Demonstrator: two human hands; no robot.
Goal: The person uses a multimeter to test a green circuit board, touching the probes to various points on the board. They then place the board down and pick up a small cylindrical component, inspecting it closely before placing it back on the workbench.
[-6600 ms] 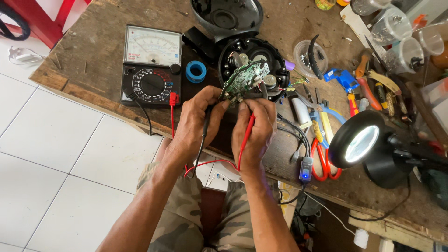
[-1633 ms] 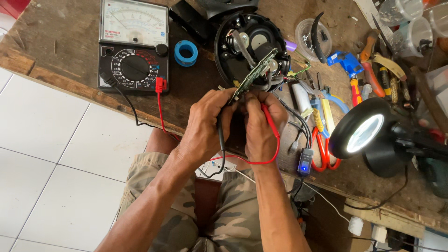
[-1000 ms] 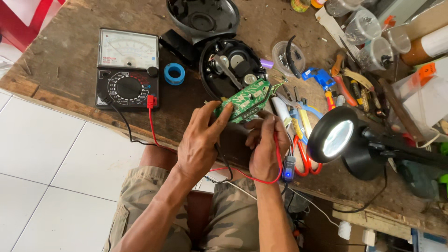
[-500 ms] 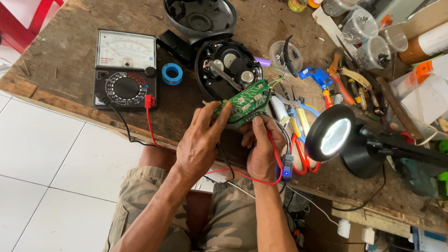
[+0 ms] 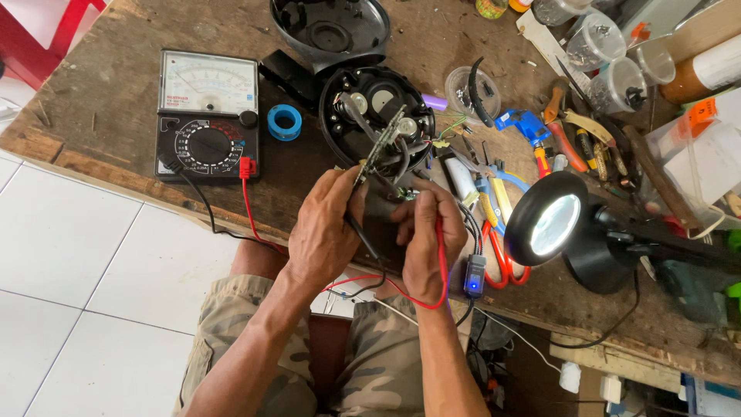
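My left hand [image 5: 324, 232] holds a green circuit board [image 5: 380, 147] on edge by its lower corner, together with a black probe lead. My right hand [image 5: 423, 239] grips the red probe lead [image 5: 441, 255] and presses near the board's base. Wires tie the board to the round black device housing [image 5: 377, 116] just behind it. The analog multimeter [image 5: 207, 116] lies at the left of the wooden bench, its red and black leads running down to my hands.
A black dome cover [image 5: 328, 27] lies at the back. A blue tape roll [image 5: 284, 121] sits beside the meter. A lit magnifier lamp [image 5: 552, 224] stands at the right, with pliers, red-handled scissors [image 5: 498, 259], screwdrivers and plastic jars beyond. White tiled floor lies at the left.
The board has turned from face-up to standing on edge in my left hand. My right hand has moved closer to the board's base with the red probe.
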